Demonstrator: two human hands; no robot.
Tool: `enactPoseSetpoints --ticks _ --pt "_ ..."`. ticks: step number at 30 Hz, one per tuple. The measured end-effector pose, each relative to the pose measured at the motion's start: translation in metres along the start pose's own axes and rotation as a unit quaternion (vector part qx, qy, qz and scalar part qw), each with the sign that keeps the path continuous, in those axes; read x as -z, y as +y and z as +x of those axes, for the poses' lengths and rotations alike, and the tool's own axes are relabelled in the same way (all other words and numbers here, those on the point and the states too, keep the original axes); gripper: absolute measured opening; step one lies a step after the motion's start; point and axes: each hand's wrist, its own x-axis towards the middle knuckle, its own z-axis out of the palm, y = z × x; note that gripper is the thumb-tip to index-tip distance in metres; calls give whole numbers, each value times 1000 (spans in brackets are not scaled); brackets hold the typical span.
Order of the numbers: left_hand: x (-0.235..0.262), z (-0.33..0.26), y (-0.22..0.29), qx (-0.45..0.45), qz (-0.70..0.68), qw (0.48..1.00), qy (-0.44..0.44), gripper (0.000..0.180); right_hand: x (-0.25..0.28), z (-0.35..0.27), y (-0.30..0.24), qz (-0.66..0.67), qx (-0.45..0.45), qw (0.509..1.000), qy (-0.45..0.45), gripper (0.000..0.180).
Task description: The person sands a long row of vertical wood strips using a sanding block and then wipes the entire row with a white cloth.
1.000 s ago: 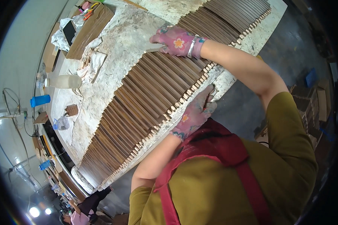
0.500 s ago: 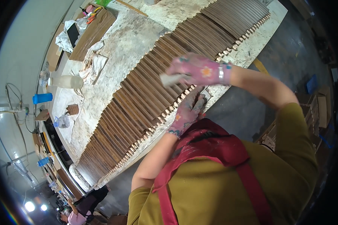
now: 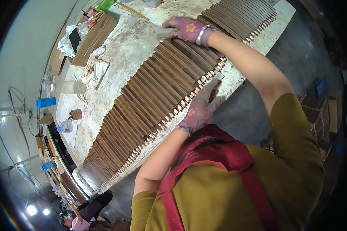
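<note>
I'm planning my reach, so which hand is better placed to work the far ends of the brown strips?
Probably your right hand: it is over the far edge of the brown strips, holding a pale flat piece. Your left hand is beside their near ends.

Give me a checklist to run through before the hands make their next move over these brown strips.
1. Right hand has a grip on the pale flat piece: ok, held in the fingers near the strips' far ends.
2. Left hand pressing on the brown strips: cannot tell; it is beside their near ends, contact unclear.
3. Both hands gloved: ok, pink flowered gloves.
4. Right wrist free of loose items: not ok, a silvery band circles it.
5. Near ends flush: not ok, they look staggered.
6. Bottle clear of the strips: ok, well apart.
</note>
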Motion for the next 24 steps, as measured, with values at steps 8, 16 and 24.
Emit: enactPoseSetpoints --ticks 8,16,24 --pt "0 7 -16 1 -12 997 82 60 -2 -98 -20 -47 162 983 -79 37" --pt "-10 10 -25 -103 34 987 120 43 16 -121 -53 51 126 988 -74 33" --pt "-22 5 -51 -135 71 963 222 35 48 -127 -59 130 74 968 -201 40"
